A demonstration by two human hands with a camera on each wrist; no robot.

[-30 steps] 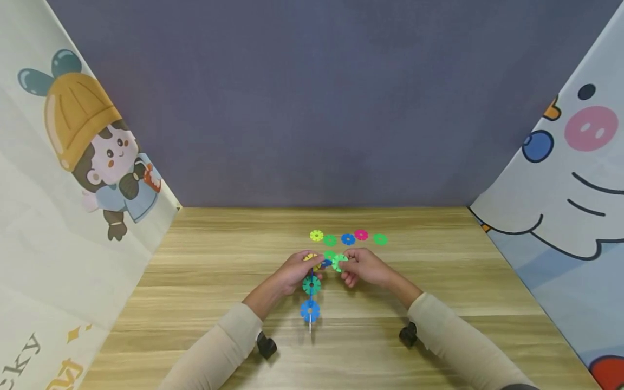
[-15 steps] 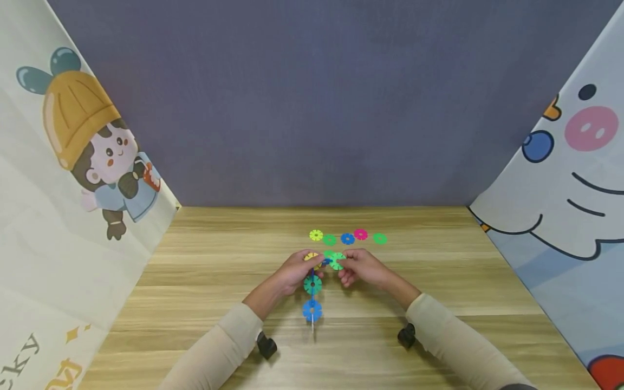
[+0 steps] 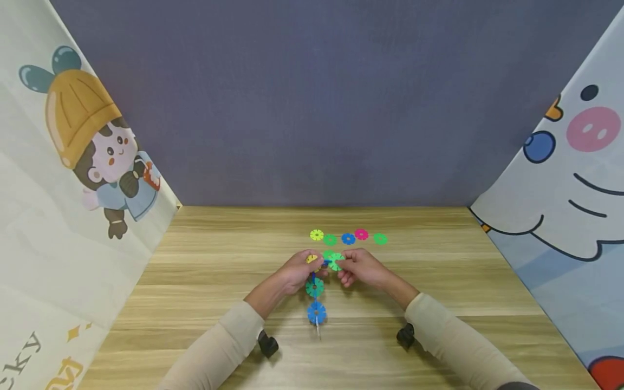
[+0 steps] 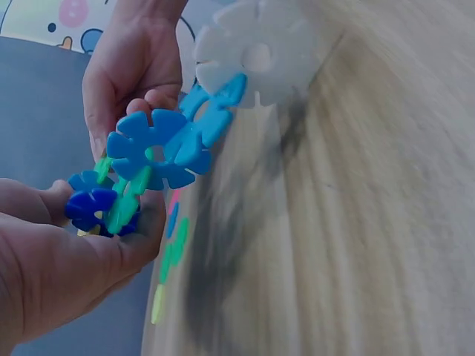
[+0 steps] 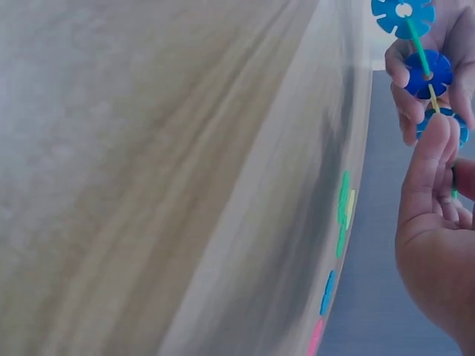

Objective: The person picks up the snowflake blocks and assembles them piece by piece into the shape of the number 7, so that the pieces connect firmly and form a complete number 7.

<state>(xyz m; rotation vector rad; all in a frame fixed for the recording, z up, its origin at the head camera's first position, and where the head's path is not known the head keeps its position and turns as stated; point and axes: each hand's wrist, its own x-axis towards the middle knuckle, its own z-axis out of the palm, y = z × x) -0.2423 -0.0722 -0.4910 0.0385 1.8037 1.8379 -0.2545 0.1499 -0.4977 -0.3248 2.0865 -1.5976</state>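
Observation:
My left hand (image 3: pixel 297 271) pinches a yellow notched snowflake disc (image 3: pixel 312 262) in a chain of interlocked discs. Below it hang a teal-green disc (image 3: pixel 314 287) and a blue disc (image 3: pixel 317 313); a white disc (image 4: pixel 289 52) ends the chain in the left wrist view. Between thumb and fingers, my right hand (image 3: pixel 363 266) holds a light green disc (image 3: pixel 336 262). This disc meets a small blue disc (image 3: pixel 326 262) beside the left fingertips. Whether their slots interlock cannot be told. A dark blue disc (image 5: pixel 423 73) shows in the right wrist view.
Loose discs lie on the wooden table (image 3: pixel 219 260) beyond the hands: yellow (image 3: pixel 317 235), green (image 3: pixel 330 239), blue (image 3: pixel 348 238), pink (image 3: pixel 361 234) and another green disc (image 3: pixel 381 238). A grey panel (image 3: pixel 312 108) stands behind, with printed cloths at both sides.
The right hand has brought the light green disc slightly left, closer to the left hand's blue disc. The hanging end of the chain has swung a little to the right.

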